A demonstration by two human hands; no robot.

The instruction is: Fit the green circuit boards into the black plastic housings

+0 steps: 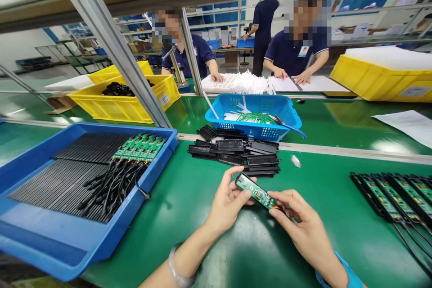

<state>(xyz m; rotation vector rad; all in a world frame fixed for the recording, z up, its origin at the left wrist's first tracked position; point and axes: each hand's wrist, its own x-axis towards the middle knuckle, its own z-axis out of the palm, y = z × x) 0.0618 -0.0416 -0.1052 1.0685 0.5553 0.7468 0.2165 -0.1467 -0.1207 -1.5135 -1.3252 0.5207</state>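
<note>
Between my hands, above the green table, is a green circuit board (257, 192) seated in a narrow black plastic case. My left hand (227, 200) grips the far left end of the case, thumb on the near side and fingers behind. My right hand (297, 218) pinches the other end, where red and yellow wires show. Just beyond lies a loose pile of black plastic cases (236, 150). To the right, several black cases with green boards (388, 200) lie side by side, their cables trailing toward me.
A blue tray (141, 209) on the left holds black strips, green boards and black cables. Behind the pile stands a blue basket (216, 119) with ties and pliers. Yellow bins (111, 105) and a metal post (111, 31) stand beyond. Two people sit opposite; another stands farther back.
</note>
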